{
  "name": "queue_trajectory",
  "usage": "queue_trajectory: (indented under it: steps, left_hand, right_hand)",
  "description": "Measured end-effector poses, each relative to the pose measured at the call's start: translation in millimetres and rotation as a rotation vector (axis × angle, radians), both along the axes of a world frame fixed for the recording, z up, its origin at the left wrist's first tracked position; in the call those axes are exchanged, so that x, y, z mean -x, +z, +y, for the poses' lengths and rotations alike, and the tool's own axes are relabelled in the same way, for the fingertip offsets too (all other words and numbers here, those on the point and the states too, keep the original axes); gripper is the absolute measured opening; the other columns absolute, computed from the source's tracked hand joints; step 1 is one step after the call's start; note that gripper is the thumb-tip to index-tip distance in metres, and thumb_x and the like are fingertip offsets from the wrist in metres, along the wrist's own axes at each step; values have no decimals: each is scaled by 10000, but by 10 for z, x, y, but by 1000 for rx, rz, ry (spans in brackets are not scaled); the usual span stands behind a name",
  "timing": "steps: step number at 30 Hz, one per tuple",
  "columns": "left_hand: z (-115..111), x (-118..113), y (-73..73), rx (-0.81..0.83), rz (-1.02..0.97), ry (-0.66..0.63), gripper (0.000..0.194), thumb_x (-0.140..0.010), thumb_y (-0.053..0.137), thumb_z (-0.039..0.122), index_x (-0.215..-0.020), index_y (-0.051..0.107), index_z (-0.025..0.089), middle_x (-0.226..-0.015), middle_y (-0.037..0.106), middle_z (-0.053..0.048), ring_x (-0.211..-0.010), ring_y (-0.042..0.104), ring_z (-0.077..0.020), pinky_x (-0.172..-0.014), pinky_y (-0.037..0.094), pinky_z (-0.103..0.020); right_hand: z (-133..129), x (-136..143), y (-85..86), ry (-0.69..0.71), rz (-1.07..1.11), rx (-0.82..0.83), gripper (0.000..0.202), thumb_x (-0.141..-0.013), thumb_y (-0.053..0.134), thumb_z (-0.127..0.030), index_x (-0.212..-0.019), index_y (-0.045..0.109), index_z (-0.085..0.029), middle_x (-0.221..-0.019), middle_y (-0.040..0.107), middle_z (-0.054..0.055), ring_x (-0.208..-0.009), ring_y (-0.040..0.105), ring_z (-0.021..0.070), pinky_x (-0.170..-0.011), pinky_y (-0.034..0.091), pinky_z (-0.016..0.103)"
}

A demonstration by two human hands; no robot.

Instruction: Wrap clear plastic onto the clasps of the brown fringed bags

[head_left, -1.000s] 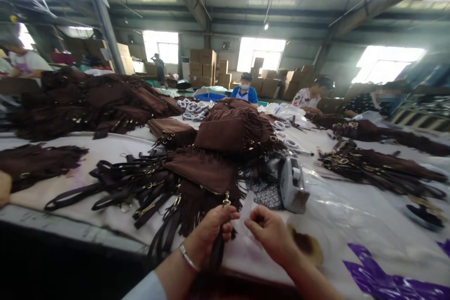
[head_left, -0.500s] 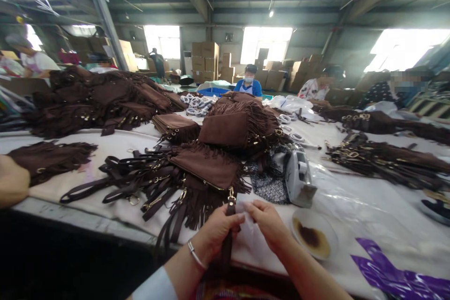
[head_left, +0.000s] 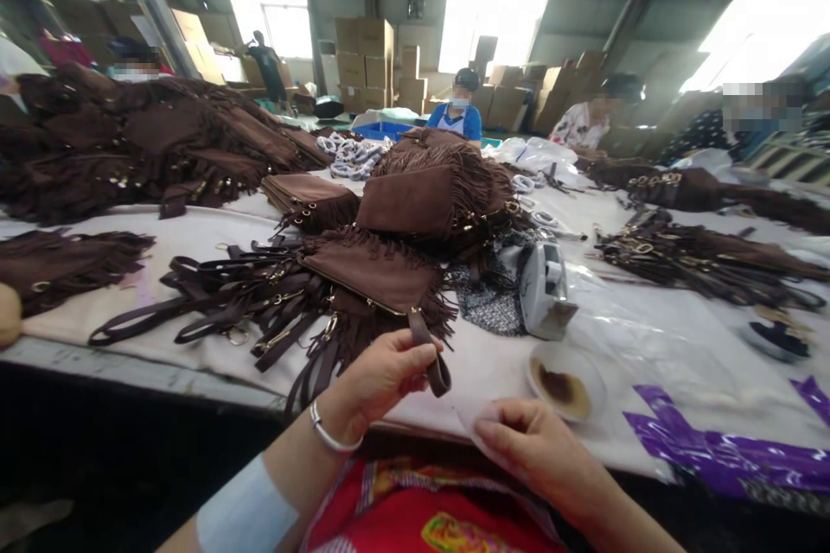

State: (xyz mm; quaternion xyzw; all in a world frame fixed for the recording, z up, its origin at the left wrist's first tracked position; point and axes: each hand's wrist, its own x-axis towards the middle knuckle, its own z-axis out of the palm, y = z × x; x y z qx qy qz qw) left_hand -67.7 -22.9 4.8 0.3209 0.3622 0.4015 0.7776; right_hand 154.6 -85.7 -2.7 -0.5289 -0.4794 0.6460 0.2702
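My left hand (head_left: 379,376) is closed on a dark brown wrist strap (head_left: 439,373), whose looped end hangs beyond the fingers. The strap's upper end meets a brown fringed pouch (head_left: 376,272) lying on the table. Lower and to the right, my right hand (head_left: 541,441) pinches a thin, whitish, see-through slip (head_left: 476,422); I cannot tell if it is paper or plastic. Behind that hand sits a shallow dish (head_left: 596,376) with brown liquid in it. More dark straps with gold clasps (head_left: 259,302) spread out left of the pouch.
Stacked fringed pouches (head_left: 408,199) stand mid-table, beside a white device (head_left: 543,285) on speckled cloth. A larger brown heap (head_left: 143,138) fills the back left. Purple plastic (head_left: 713,445) lies at right. Co-workers sit across the table; part of another hand (head_left: 8,315) shows at the left edge.
My hands have moved apart; the right hand has drawn the whitish slip away from the strap, down and to the right. The strap's end now curls into view. The camera has tilted down.
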Motion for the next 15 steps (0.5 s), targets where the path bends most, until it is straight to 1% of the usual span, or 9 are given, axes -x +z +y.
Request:
queue_trajectory:
  steps: [1, 3, 6, 8, 10, 13, 15]
  left_hand:
    - [19, -47, 1, -35, 18, 2, 326, -668, 812, 329, -897, 685, 134, -750, 629, -30, -620, 555, -101, -567, 399, -212]
    - [12, -135, -25, -111, 103, -37, 309, -686, 791, 308, -918, 696, 129, -783, 647, -44, -628, 550, -105, -563, 403, -217]
    - [-60, -218, -92, -190, 272, -87, 267, -702, 752, 281, -909, 709, 117, -832, 677, -71, -672, 570, -134, -571, 428, -233]
    - [-100, -235, -123, -199, 356, -56, 241, -704, 733, 276, -884, 714, 117, -833, 687, -74, -695, 580, -148, -586, 442, -241]
    - [-118, -232, -132, -190, 395, 2, 234, -701, 725, 279, -871, 714, 120, -825, 692, -70, -701, 582, -150, -594, 446, -244]
    - [-125, -211, -121, -181, 398, 49, 235, -688, 729, 281, -865, 717, 126, -818, 696, -64, -701, 580, -149, -594, 443, -242]
    - [-134, -198, -116, -186, 396, 58, 229, -680, 735, 273, -858, 721, 129, -810, 697, -60, -698, 579, -148, -593, 439, -240]
  right_hand:
    - [-62, 32, -12, 6, 3, 41, 407, -729, 705, -476, -571, 518, -151, -518, 376, -49, -507, 270, 72, -480, 176, 245]
    - [-145, 84, -44, -38, 33, 83, 398, -718, 706, -476, -579, 518, -154, -526, 384, -45, -509, 275, 75, -478, 183, 242]
    - [-162, 122, -100, -108, 101, 65, 342, -728, 696, -452, -642, 582, -142, -557, 407, -36, -532, 286, 81, -490, 195, 240]
    - [-131, 130, -135, -98, 106, 24, 312, -743, 687, -433, -689, 624, -132, -579, 425, -28, -550, 299, 86, -504, 207, 242]
    - [-96, 139, -171, -57, 79, -18, 299, -758, 678, -417, -693, 635, -129, -579, 425, -27, -554, 300, 87, -512, 209, 246]
    - [-60, 161, -221, -41, 54, -44, 293, -772, 663, -408, -683, 638, -130, -567, 424, -32, -548, 297, 86, -516, 214, 248]
    - [-46, 175, -247, -61, 26, -50, 281, -758, 672, -405, -724, 676, -126, -592, 478, -19, -565, 336, 95, -530, 246, 248]
